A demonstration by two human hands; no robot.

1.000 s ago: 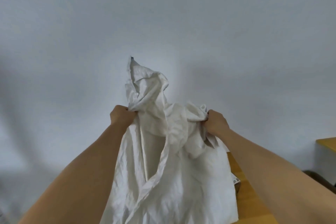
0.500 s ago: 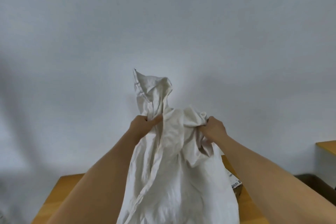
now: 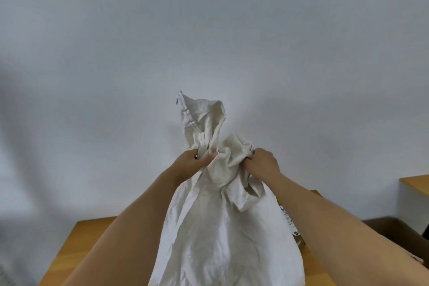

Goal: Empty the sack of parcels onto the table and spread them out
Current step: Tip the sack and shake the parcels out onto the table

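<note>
Could spill parcels off the desk (image 3: 69,246) edge if shaken too hard; may snag one inside the folds; sack (image 3: 222,227) raised upside down over the desk, labelled parcel (image 3: 293,227) peeking at right; left hand (image 3: 190,162) and right hand (image 3: 263,163) clenched round bunched cloth, arms outstretched.
</note>
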